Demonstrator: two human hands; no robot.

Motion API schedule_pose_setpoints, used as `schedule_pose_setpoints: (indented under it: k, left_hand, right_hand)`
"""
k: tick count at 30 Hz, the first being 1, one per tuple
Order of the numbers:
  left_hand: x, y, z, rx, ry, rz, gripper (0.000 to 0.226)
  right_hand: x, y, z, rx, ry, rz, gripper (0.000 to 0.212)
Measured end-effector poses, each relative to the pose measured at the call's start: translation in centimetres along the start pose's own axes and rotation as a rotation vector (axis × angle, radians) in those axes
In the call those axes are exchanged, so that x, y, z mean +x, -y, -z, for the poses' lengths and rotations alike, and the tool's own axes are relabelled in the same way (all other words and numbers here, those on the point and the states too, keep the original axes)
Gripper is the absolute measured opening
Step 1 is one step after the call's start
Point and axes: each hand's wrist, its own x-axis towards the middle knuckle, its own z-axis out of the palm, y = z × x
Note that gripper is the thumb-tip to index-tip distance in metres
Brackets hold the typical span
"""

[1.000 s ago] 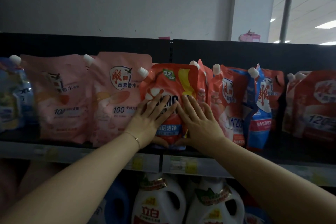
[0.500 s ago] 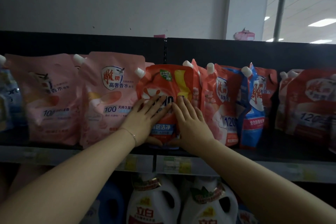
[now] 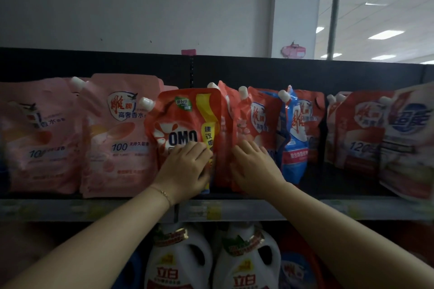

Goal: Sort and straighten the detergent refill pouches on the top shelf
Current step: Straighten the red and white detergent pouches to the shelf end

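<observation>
The top shelf [image 3: 328, 206] is lined with upright pouches, the OMO pouch [image 3: 180, 124] being stood mid-row and gripped at its 5 o'clock corner by curled fingers of the left hand [image 3: 185, 169], while the red pouch [image 3: 258, 119] at its 3 o'clock is pressed by nearly straight fingers of the right hand [image 3: 256, 166].

Both my arms reach up and forward, bare, converging toward the middle. Left forearm [image 3: 105, 237] comes in from lower left, thin bracelet [image 3: 164, 195] on the wrist. Left hand [image 3: 186, 170] back to camera, fingers curled over the right edge of the OMO pouch [image 3: 178, 124], thumb low. Right forearm [image 3: 340, 225] comes from lower right. Right hand [image 3: 257, 169] near the left, not touching it, fingers bent, tips hidden; grip unclear.
</observation>
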Motion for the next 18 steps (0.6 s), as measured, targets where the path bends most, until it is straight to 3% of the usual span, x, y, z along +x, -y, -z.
schedule_pose_setpoints:
  k: [7, 10, 14, 18]
  left_hand:
    - [2.7, -4.8, -2.4, -0.071, -0.007, 0.018, 0.027]
    - [3.6, -7.0, -3.6, -0.116, 0.039, 0.078, 0.031]
    - [5.1, -9.1, -5.1, -0.192, 0.025, 0.385, 0.041]
    - [7.2, -11.1, -5.8, -0.389, -0.074, 0.824, 0.075]
  right_hand:
    - [-2.1, -5.4, 0.8, -0.129, 0.031, -0.035, 0.031]
    - [-2.7, -8.3, 0.6, -0.185, 0.152, -0.087, 0.033]
    - [-2.7, -9.7, 0.3, -0.171, 0.256, -0.091, 0.033]
    - [-2.6, -10.5, 0.4, -0.11, 0.224, -0.037, 0.038]
